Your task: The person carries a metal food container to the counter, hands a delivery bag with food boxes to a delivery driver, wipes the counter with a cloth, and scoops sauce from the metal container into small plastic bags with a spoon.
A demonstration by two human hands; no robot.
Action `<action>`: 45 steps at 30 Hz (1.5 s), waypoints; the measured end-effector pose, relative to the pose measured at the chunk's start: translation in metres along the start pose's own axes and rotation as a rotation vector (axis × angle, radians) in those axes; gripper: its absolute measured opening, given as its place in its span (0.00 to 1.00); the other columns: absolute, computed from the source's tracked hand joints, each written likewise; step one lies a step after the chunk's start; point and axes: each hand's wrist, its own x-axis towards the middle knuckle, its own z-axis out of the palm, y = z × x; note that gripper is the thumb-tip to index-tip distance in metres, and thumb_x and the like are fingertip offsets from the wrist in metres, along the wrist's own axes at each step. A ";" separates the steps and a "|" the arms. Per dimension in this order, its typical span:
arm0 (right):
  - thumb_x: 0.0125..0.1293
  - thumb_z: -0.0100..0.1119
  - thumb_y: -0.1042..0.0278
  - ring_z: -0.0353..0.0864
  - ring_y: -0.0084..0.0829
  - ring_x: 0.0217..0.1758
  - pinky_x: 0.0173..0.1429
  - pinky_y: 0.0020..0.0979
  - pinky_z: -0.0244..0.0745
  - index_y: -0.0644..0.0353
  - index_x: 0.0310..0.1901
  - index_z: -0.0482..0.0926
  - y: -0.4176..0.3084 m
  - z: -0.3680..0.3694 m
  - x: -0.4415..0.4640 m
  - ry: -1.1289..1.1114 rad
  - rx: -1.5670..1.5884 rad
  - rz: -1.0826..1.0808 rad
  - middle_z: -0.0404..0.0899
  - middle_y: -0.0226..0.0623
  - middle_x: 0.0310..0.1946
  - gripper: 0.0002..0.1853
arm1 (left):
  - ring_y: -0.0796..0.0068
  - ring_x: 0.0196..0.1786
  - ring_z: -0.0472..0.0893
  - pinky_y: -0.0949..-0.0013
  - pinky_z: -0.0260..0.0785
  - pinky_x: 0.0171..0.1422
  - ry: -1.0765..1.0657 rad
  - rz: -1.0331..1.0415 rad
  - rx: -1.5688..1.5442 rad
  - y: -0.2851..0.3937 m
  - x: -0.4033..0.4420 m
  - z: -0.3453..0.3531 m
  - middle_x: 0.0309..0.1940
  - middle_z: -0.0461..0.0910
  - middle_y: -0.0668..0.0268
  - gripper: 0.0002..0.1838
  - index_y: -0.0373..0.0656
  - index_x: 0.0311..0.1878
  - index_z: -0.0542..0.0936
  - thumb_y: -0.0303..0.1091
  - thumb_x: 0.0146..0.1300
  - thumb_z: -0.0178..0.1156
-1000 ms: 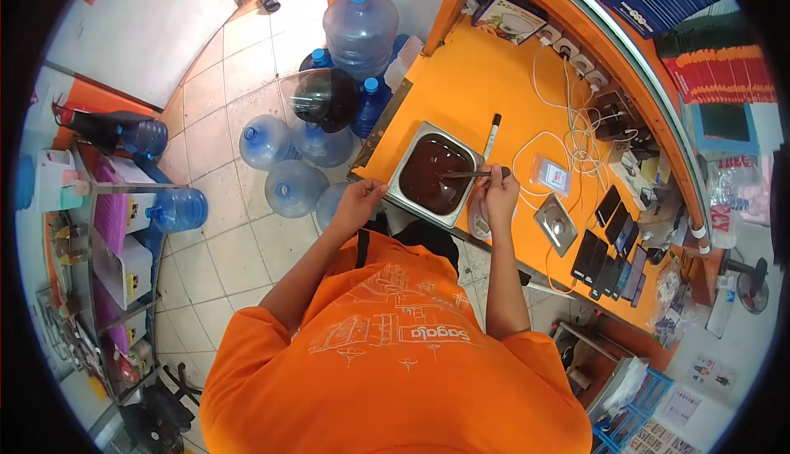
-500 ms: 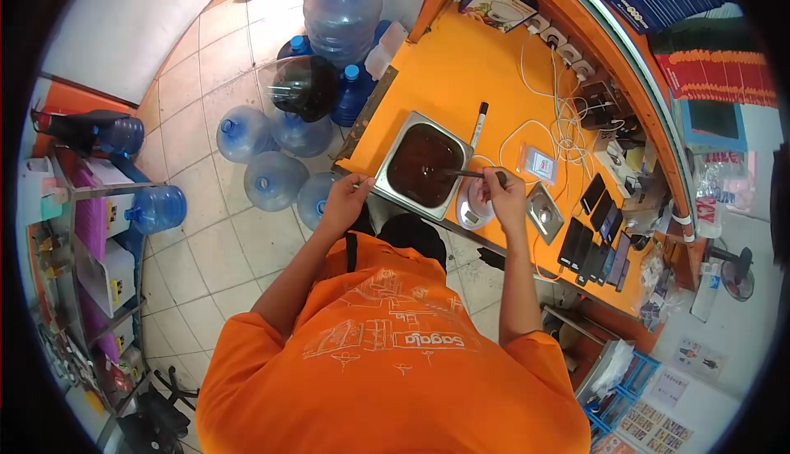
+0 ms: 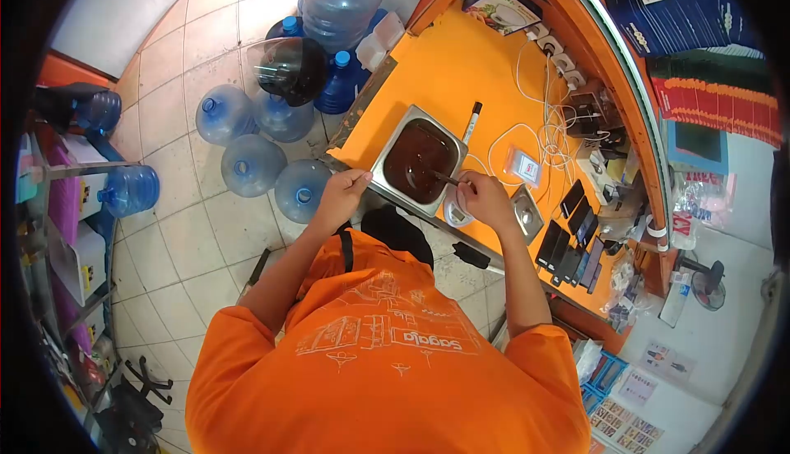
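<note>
A square stainless steel pan (image 3: 392, 196) sits at the front edge of the orange table, holding glossy dark brown liquid (image 3: 424, 160). The fingers of my left hand (image 3: 344, 196) are pinched at the pan's left corner. My right hand (image 3: 487, 199) grips a thin, dark-handled utensil (image 3: 445, 178) from the pan's right side. Its far end dips into the brown liquid, so its kind is hidden. Just under my right hand lies a small round kitchen scale (image 3: 457, 211), partly covered. A black-and-white marker (image 3: 472, 122) rests beside the pan's upper right corner.
Several phones (image 3: 573, 240) and a small metal tray (image 3: 527, 211) lie to the right on the orange table (image 3: 448, 59). White cables (image 3: 553, 137) tangle behind them. Large blue water bottles (image 3: 254, 166) stand on the tiled floor at left. A shelf (image 3: 90, 170) is further left.
The view has shifted slightly. My right hand has moved nearer the pan, and the utensil now reaches the liquid at a different slant. My left hand remains at the pan's corner.
</note>
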 end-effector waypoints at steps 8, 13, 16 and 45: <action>0.63 0.57 0.62 0.83 0.47 0.44 0.47 0.46 0.76 0.53 0.40 0.85 0.002 0.023 0.002 0.041 -0.118 0.106 0.84 0.45 0.38 0.10 | 0.83 0.27 0.64 0.72 0.60 0.32 0.037 0.077 -0.044 -0.003 0.000 0.004 0.20 0.68 0.70 0.15 0.31 0.38 0.79 0.37 0.72 0.55; 0.63 0.57 0.60 0.83 0.47 0.46 0.50 0.47 0.76 0.53 0.40 0.86 -0.013 0.010 0.005 0.014 -0.065 0.149 0.84 0.45 0.40 0.11 | 0.83 0.26 0.63 0.71 0.60 0.31 0.077 0.109 -0.016 -0.010 0.004 0.005 0.19 0.67 0.69 0.16 0.31 0.37 0.79 0.38 0.72 0.55; 0.63 0.57 0.60 0.83 0.47 0.45 0.49 0.46 0.76 0.53 0.40 0.86 0.000 0.024 0.003 0.027 -0.121 0.091 0.85 0.44 0.38 0.11 | 0.82 0.26 0.63 0.71 0.60 0.31 0.075 0.125 -0.011 -0.012 0.002 0.005 0.18 0.66 0.68 0.16 0.31 0.36 0.79 0.38 0.72 0.56; 0.63 0.57 0.61 0.84 0.46 0.38 0.43 0.40 0.76 0.57 0.36 0.86 0.003 0.015 0.022 -0.016 -0.008 0.023 0.84 0.47 0.31 0.11 | 0.81 0.30 0.72 0.72 0.67 0.39 -0.001 0.107 0.078 -0.009 0.004 -0.006 0.23 0.76 0.59 0.17 0.30 0.38 0.81 0.38 0.72 0.55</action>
